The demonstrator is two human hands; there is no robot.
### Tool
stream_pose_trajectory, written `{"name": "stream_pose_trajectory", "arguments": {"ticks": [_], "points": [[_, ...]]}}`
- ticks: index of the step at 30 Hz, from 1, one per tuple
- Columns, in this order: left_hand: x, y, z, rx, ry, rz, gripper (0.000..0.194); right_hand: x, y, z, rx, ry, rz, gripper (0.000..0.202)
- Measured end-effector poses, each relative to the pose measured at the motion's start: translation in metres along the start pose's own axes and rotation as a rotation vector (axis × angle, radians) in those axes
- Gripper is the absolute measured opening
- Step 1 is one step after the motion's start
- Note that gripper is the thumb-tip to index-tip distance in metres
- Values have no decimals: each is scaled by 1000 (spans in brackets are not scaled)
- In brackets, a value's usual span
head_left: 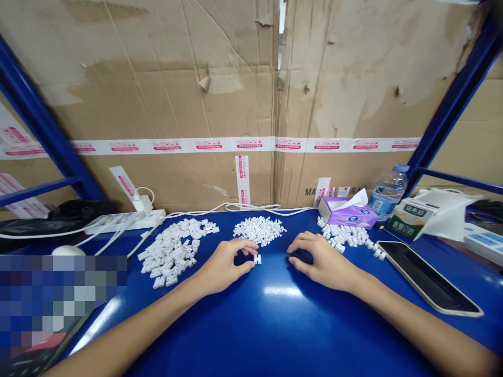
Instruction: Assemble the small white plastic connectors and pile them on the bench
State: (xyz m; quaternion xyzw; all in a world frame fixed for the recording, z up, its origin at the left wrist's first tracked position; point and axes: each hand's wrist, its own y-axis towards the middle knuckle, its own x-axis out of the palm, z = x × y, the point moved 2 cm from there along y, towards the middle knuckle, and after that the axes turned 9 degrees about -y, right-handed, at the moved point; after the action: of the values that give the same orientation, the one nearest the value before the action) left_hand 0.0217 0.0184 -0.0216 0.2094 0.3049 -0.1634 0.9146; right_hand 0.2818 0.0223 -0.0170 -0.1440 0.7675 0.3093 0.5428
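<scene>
My left hand (226, 264) rests at the middle of the blue table, its thumb and fingertips closed about a small white plastic piece (257, 259) with notched ends. Just beyond it is a heap of tiny white parts (260, 230). To the left of that hand spreads a larger pile of white rectangular plastic pieces (175, 251). My right hand (320, 256) hovers or rests a short way to the right, fingers curved and apart from the thumb, with nothing visible between them. Behind it lies a third group of white pieces (349, 235).
A phone (430, 277) lies at the right. Behind it stand a purple tissue pack (349, 212), a water bottle (389, 191) and a green-and-white box (414, 217). A power strip (126, 221) with cables is at the back left. Cardboard (176, 104) walls the back between blue posts.
</scene>
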Motion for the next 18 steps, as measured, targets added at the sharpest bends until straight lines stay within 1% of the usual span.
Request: {"name": "stream_pose_trajectory", "arguments": {"ticks": [2, 4, 6, 8, 9, 11, 14, 18], "points": [[2, 0, 1, 8, -10, 2, 29, 4, 4, -11, -19, 37, -21, 15], [0, 0, 2, 27, 9, 7, 28, 10, 10, -21, -37, 75, -54, 25], [-5, 1, 1, 50, 45, 22, 24, 16, 18, -28, -41, 91, -71, 32], [-14, 3, 0, 75, 98, 44, 17, 22, 28, -32, -41, 80, -70, 33], [-18, 5, -2, 87, 134, 59, 15, 24, 33, -34, -46, 81, -64, 31], [-28, 7, -5, 97, 220, 84, 15, 29, 41, -37, -74, 96, -59, 21], [-39, 10, -12, 58, 338, 97, 18, 31, 48, -38, -102, 135, -48, 9], [-44, 10, -18, 17, 368, 88, 19, 26, 43, -30, -118, 162, -39, 8]]}}
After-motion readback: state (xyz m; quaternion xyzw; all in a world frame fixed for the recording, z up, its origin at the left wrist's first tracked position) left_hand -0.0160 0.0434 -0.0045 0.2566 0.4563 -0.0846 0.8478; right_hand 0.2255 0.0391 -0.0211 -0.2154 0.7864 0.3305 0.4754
